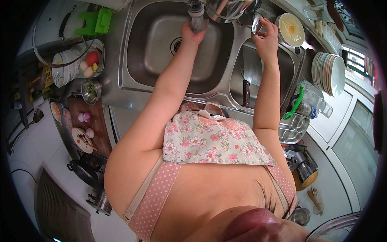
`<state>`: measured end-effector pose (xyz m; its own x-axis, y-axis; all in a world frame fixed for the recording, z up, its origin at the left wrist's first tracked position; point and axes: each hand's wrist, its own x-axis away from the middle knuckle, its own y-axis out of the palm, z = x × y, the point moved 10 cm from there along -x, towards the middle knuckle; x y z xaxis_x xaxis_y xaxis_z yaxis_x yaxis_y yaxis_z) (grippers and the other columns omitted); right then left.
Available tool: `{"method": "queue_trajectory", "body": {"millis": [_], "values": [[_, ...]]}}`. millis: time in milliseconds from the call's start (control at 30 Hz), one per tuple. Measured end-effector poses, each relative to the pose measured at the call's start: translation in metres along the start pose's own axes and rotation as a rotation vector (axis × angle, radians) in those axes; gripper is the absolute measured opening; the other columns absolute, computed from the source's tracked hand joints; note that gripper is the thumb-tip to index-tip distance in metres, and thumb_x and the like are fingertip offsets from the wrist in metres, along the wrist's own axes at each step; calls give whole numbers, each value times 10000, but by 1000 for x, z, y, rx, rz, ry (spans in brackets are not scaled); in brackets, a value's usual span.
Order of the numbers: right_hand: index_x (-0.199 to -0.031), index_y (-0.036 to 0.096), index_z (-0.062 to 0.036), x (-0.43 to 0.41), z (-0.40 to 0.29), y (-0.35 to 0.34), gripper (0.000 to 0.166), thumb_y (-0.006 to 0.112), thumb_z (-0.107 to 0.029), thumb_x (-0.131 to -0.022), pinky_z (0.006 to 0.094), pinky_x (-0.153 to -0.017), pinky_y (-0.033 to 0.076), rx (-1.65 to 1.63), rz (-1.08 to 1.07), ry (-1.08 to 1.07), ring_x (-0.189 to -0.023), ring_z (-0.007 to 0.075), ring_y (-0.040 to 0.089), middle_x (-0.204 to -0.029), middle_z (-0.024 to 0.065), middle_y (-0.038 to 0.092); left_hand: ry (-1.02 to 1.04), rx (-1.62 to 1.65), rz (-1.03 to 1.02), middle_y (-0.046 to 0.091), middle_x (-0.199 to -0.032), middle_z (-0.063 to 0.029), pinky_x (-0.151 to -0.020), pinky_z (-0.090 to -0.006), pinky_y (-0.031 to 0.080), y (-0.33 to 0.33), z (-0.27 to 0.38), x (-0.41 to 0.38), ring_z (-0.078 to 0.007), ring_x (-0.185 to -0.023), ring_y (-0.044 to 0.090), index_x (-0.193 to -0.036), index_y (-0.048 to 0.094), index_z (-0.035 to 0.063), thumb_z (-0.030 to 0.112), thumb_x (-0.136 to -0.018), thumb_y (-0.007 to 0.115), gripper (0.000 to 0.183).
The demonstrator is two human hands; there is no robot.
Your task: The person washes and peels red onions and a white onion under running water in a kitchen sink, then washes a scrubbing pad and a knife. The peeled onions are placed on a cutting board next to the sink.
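Under the running faucet (196, 10), my left hand (193, 31) is cupped with its fingers apart, and water falls onto it above the large steel basin (151, 57). My right hand (266, 37) pinches a shiny metal piece (257, 23) between thumb and fingers; its exact kind is unclear. A clear or shiny vessel (228, 12) stands between the hands at the top edge, partly cut off. In the smaller basin (282, 81), a knife with a wide blade and a dark handle (246, 93) lies beside my right forearm.
Right of my right hand is a bowl of beaten egg or similar yellow food (294, 33), with stacked plates (335, 72) beyond. To the left are a green plastic holder (102, 21), a bowl of chopped greens (90, 90) and a wooden board (99, 124) with onions.
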<state>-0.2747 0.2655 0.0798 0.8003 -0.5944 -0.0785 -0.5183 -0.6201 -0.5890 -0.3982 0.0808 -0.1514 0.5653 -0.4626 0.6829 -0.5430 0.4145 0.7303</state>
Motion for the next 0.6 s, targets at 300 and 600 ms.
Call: {"method": "queue_trajectory", "body": {"millis": [300, 600], "values": [[-1218, 534, -118, -1, 3, -1, 537, 663, -6, -709, 279, -707, 516, -46, 7, -5, -809, 174, 625, -1273, 98, 409, -281, 181, -58, 569, -842, -64, -576, -306, 478, -19, -29, -18, -206, -718, 520, -960, 556, 30, 128, -917, 342, 240], [-1214, 540, -132, -1, 8, -1, 513, 659, -22, -727, 272, -707, 514, -80, 9, 16, -802, 172, 620, -1267, 90, 409, -186, -109, 25, 467, -676, -28, -367, -213, 267, -27, -19, -22, -111, -474, 371, -841, 495, 62, 75, -896, 324, 180]]}}
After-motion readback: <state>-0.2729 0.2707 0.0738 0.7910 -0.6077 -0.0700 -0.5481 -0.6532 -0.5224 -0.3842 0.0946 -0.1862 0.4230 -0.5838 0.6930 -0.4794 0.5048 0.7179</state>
